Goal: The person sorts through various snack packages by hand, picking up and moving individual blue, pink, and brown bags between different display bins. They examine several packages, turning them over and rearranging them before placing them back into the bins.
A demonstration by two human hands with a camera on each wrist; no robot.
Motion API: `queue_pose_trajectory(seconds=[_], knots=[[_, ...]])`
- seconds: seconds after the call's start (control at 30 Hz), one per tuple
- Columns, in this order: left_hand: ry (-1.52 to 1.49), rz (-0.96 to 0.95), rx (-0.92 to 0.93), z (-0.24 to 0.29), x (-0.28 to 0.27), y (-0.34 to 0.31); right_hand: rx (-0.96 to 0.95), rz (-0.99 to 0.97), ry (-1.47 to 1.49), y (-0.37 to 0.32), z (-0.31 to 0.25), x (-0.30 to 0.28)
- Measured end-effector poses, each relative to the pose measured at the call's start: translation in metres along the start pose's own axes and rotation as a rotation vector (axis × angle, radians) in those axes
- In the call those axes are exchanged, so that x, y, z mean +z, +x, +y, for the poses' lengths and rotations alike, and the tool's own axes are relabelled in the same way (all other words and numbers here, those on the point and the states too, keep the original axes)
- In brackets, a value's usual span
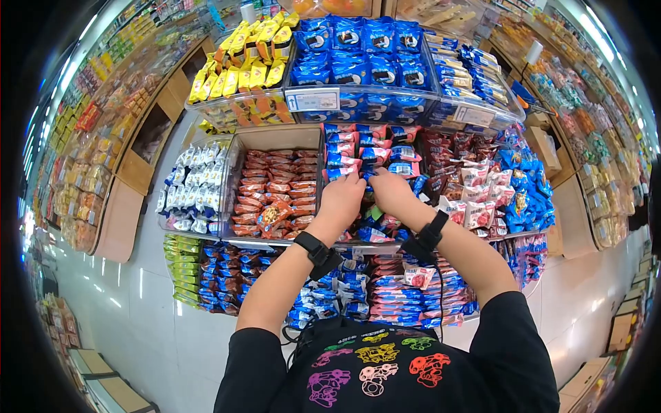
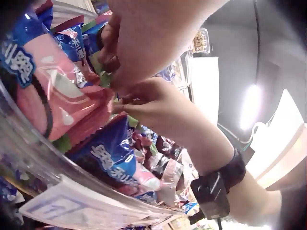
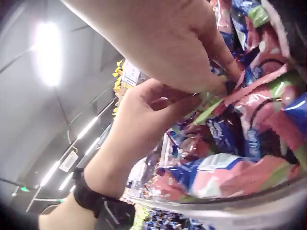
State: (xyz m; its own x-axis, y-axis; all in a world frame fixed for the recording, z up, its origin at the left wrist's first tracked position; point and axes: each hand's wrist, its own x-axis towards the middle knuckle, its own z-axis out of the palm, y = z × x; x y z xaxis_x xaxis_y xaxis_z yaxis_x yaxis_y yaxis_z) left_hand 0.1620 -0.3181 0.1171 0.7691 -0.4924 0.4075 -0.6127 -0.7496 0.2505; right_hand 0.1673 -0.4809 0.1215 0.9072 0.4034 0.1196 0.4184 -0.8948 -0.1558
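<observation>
In the head view, my left hand (image 1: 344, 198) and right hand (image 1: 394, 193) are close together over the middle bin of blue-and-pink packets (image 1: 404, 169). From the left wrist view, my right hand (image 2: 156, 103) pinches a packet's green edge (image 2: 132, 120) beside the curled fingers of my left hand (image 2: 136, 45). Across the right wrist view, the left hand (image 3: 139, 108) has thumb and forefinger at a green-edged packet (image 3: 208, 112), and my right hand (image 3: 180, 45) reaches down among the packets. The fingertips are partly hidden.
Brown-red packets (image 1: 275, 186) fill the bin on the left; pink-and-white packets (image 1: 476, 196) lie on the right. A clear raised tray with a price label (image 1: 313, 100) stands behind. Lower bins hold more packets (image 1: 396, 292). The clear bin rim (image 3: 230, 203) runs along the near side.
</observation>
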Motion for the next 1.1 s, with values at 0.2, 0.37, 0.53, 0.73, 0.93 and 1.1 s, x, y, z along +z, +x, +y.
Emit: queue_pose_trajectory(seconds=[0.2,0.37,0.53,0.73,0.93,1.1], knots=[[0.078,-0.045,0.054,0.0,-0.004,-0.008,0.019,0.11,0.103,-0.019,-0.007,-0.03],[-0.127,-0.094,0.027,0.001,-0.022,-0.009,-0.204,-0.214,0.125,-0.036,0.004,-0.043],[-0.11,-0.22,0.063,0.004,-0.024,-0.012,-0.199,-0.184,0.134,-0.029,0.003,-0.021],[-0.144,-0.166,-0.014,0.004,-0.015,-0.022,-0.014,-0.044,0.247,-0.029,0.01,-0.021],[-0.078,-0.058,-0.025,0.001,-0.004,-0.026,0.138,0.167,0.429,-0.042,0.006,-0.019],[0.054,-0.207,-0.015,0.004,-0.016,-0.019,0.066,0.009,0.164,-0.042,-0.007,-0.016]])
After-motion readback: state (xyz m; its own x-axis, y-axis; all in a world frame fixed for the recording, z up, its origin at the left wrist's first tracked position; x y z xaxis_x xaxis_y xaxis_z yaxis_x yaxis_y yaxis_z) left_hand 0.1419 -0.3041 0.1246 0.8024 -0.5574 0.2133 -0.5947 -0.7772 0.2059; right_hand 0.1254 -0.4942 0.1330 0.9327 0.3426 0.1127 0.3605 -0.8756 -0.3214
